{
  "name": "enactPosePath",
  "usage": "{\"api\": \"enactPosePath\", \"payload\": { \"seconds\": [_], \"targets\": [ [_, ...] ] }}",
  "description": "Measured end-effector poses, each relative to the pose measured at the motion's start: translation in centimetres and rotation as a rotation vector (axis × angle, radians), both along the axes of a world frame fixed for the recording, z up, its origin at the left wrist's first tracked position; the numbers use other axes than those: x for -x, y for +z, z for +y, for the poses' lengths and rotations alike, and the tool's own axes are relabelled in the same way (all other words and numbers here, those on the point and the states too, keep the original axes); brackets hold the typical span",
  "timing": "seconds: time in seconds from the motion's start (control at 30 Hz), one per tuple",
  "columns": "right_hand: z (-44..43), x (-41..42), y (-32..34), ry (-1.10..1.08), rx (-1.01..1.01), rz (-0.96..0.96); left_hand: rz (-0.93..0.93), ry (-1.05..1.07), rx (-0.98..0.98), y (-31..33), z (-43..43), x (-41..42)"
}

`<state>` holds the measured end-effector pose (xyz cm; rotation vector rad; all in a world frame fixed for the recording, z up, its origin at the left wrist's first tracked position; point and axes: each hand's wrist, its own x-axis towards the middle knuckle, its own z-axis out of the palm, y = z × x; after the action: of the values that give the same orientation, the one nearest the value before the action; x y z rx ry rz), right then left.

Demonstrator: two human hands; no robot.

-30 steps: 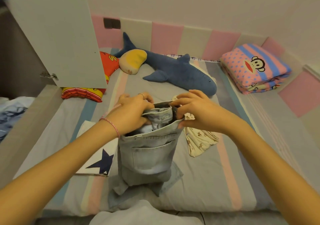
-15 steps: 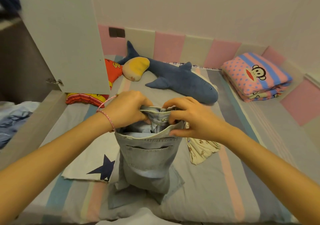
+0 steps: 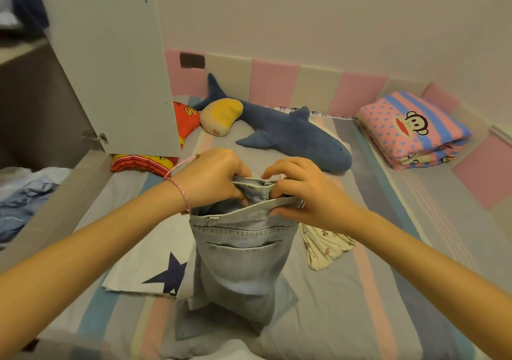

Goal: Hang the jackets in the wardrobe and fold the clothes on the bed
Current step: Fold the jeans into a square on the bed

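The jeans (image 3: pixel 241 260) are held upright above the bed (image 3: pixel 346 304). Their waistband is gripped by the left hand (image 3: pixel 213 178) and the right hand (image 3: pixel 307 190), with the fingers of both curled over the fabric.

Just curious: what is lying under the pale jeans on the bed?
A white cloth with a navy star pokes out from beneath the jeans on one side, a cream printed cloth on the other, all on the striped sheet. How far either reaches underneath is covered.
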<state>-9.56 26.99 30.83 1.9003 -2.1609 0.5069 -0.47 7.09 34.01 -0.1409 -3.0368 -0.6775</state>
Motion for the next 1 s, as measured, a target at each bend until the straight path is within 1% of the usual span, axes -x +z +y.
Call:
{"api": "enactPosePath", "payload": {
  "seconds": [0.13, 0.23, 0.3, 0.37, 0.5, 0.57, 0.6, 0.67, 0.73, 0.77, 0.9, 0.97, 1.0],
  "targets": [
    [0.1, -0.3, -0.1, 0.017, 0.069, 0.103, 0.052, 0.047, -0.009, 0.2, 0.0, -0.2],
    [0.2, -0.4, 0.4, 0.013, -0.005, 0.154, 0.094, 0.078, 0.011, 0.1, 0.3, -0.8],
    [0.2, -0.2, 0.5, 0.007, -0.033, 0.171, 0.096, 0.062, 0.011, -0.1, 0.7, -1.1],
    [0.4, -0.1, 0.4, -0.002, -0.027, 0.127, 0.061, 0.014, 0.025, 0.0, 0.8, -1.3],
    [1.2, 0.3, 0.8, -0.028, -0.055, 0.024, -0.094, -0.067, 0.125, 1.4, -0.8, -1.4],
    [1.4, 0.5, 1.4, -0.051, -0.072, -0.017, -0.170, -0.125, 0.134, 1.5, -1.7, -1.3],
    [1.5, 0.4, 1.5, -0.065, -0.076, -0.022, -0.207, -0.162, 0.097, 1.3, -2.0, -1.4],
    [1.8, 0.5, 1.7, -0.097, -0.087, 0.003, -0.267, -0.212, -0.069, 0.6, -2.2, -1.6],
    [2.2, 0.8, 1.9, -0.133, -0.108, 0.007, -0.268, -0.246, -0.239, 0.1, -2.2, -1.7],
    [2.4, 1.0, 2.0, -0.142, -0.119, -0.011, -0.267, -0.263, -0.275, 0.0, -2.2, -1.7],
    [2.8, 0.8, 2.9, -0.093, -0.141, -0.135, -0.297, -0.270, -0.243, 0.5, -2.1, -1.5],
    [2.8, 0.6, 3.9, -0.103, -0.122, -0.183, -0.234, -0.260, -0.260, 1.0, -2.2, -1.6],
    [2.9, 0.6, 4.4, -0.113, -0.101, -0.196, -0.182, -0.265, -0.230, 1.3, -2.2, -1.8]
  ]
}}
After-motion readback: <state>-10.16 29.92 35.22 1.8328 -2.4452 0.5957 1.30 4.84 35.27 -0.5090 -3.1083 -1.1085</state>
